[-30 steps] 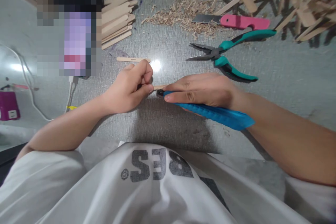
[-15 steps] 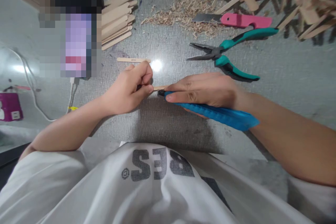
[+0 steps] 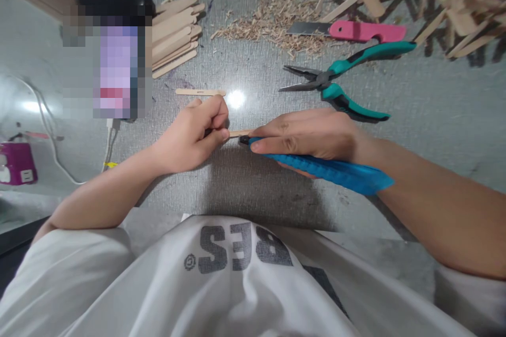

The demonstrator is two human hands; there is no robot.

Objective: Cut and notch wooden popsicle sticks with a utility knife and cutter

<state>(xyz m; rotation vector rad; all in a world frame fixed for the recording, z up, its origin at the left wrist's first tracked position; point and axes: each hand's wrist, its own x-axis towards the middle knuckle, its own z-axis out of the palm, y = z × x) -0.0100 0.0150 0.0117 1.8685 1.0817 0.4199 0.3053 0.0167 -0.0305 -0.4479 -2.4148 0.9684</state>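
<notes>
My left hand (image 3: 193, 134) is closed in a pinch on a thin wooden stick (image 3: 238, 133) that lies flat on the grey floor. Only a short piece of the stick shows between my two hands. My right hand (image 3: 308, 134) grips a blue utility knife (image 3: 332, 172), forefinger laid along its top, with the black tip against the stick. Another single stick (image 3: 200, 92) lies just beyond my left hand.
A stack of wooden sticks (image 3: 174, 37) lies by a blurred phone (image 3: 114, 58) on a cable at the left. Teal pliers (image 3: 340, 79), a pink utility knife (image 3: 351, 30), wood shavings (image 3: 272, 21) and scattered sticks (image 3: 435, 0) lie ahead. A purple box (image 3: 16, 163) sits far left.
Both hands stay almost still on the stick. The view has shifted slightly, nothing else has moved.
</notes>
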